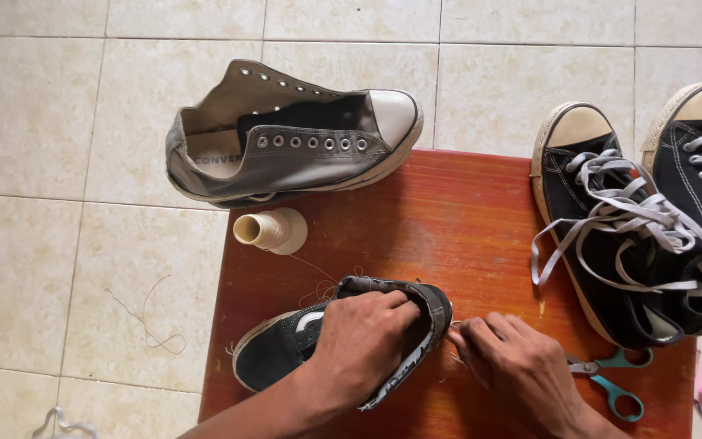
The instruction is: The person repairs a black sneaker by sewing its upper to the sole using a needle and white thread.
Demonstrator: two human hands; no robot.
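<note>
Black canvas low-top sneaker w/ white rubber sole (pixel 282 349) lies on its side at the near-left part of the red-brown wooden worktop (pixel 465 228), toe pointing left, opening twd the right. Left hand (pixel 363 341) is pushed down over the shoe's collar, fingers curled & closed around the heel edge, holding it firm. Right hand (pixel 513 366) sits just right of the shoe's heel, fingertips pinched narrow on smth fine; too small to tell what, though thin pale thread (pixel 322 284) trails on the worktop just above the shoe. Cream thread spool (pixel 270 230) lies on its side above the shoe, at the worktop's left edge. Grey canvas sneaker w/o laces (pixel 294 134) rests beyond the spool, half on the worktop's far-left corner, half over the tiled floor (pixel 42 162). Pair of black laced sneakers w/ grey laces (pixel 652 219) stands well right of the held shoe, at the worktop's right edge. Teal-handled scissors (pixel 615 382) lie just right of the right hand.
</note>
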